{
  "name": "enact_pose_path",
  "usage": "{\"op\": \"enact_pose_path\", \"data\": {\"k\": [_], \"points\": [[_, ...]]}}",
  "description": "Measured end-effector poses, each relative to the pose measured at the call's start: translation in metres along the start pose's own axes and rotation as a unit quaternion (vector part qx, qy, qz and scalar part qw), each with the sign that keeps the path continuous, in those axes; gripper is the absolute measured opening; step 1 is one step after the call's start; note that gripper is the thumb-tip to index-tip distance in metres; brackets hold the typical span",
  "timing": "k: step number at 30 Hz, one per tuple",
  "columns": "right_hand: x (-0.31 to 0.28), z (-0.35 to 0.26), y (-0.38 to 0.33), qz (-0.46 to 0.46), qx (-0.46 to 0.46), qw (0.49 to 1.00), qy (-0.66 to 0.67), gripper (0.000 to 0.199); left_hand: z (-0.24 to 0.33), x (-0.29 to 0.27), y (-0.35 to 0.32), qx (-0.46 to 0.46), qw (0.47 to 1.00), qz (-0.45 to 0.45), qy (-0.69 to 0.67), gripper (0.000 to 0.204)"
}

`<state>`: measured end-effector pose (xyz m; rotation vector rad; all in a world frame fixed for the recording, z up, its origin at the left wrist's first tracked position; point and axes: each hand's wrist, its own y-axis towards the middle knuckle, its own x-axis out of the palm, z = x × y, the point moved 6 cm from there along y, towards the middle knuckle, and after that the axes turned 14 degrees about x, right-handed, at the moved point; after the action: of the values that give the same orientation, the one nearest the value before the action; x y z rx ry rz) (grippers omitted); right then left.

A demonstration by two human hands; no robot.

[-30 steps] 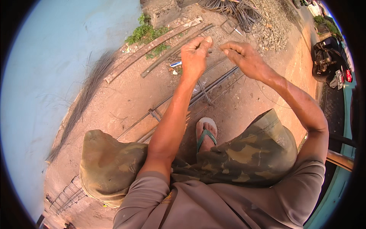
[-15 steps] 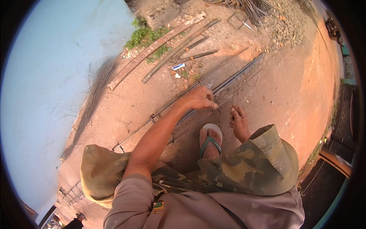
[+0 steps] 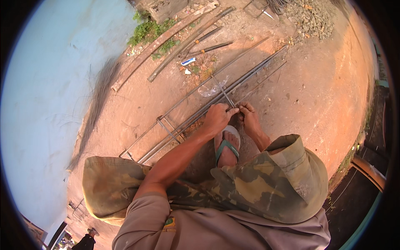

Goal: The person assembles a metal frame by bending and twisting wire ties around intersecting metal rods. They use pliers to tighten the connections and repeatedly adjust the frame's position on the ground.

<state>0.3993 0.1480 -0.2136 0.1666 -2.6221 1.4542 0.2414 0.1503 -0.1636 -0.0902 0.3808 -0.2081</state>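
Observation:
A long cage of thin steel reinforcing bars (image 3: 196, 114) lies slantwise on the ground in front of me, with square stirrups across it. My left hand (image 3: 217, 119) is closed at the near corner of one stirrup (image 3: 223, 90), thumb and forefinger pressed together. Right beside it, almost touching, my right hand (image 3: 251, 121) is pinched at the same corner. What the fingertips hold is too small to make out. A second stirrup (image 3: 170, 130) crosses the bars farther left. My sandalled foot (image 3: 228, 146) rests just below my hands.
Tie wire (image 3: 98, 100) lies in a dark bundle along the blue wall (image 3: 54, 75). Toward the top are wooden poles (image 3: 187, 48), long-handled cutters (image 3: 208, 48), green weeds (image 3: 148, 33) and a gravel heap (image 3: 310, 18). A clear plastic bag (image 3: 213, 88) lies by the bars.
My right hand has moved up and left to meet my left hand at the stirrup corner. My left hand has dropped slightly, uncovering the stirrup and the plastic bag.

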Motion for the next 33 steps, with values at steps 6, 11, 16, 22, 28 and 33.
{"op": "enact_pose_path", "data": {"k": [6, 11, 16, 22, 28, 33], "points": [[0.005, -0.011, 0.017, 0.0, -0.023, 1.0, -0.004, 0.013, -0.002, -0.002, 0.004, -0.033, 0.998, 0.043, 0.034, 0.035], [-0.002, -0.01, 0.023, -0.074, -0.033, 0.996, 0.037, 0.012, -0.004, 0.001, -0.001, 0.021, 0.987, 0.143, -0.067, 0.035], [0.001, -0.015, 0.026, -0.124, -0.017, 0.99, 0.063, 0.013, 0.001, 0.002, -0.001, 0.021, 0.993, 0.119, 0.016, 0.045], [-0.006, -0.018, 0.033, -0.152, -0.016, 0.986, 0.073, 0.013, 0.004, 0.003, 0.021, 0.077, 0.995, 0.009, 0.055, 0.056], [0.005, -0.016, 0.028, -0.125, -0.044, 0.99, 0.046, 0.011, 0.0, -0.001, 0.018, 0.064, 0.998, -0.017, 0.004, 0.043], [-0.002, 0.001, 0.019, 0.017, -0.118, 0.99, -0.069, 0.014, 0.002, -0.002, 0.014, 0.124, 0.991, 0.041, 0.001, 0.034]]}}
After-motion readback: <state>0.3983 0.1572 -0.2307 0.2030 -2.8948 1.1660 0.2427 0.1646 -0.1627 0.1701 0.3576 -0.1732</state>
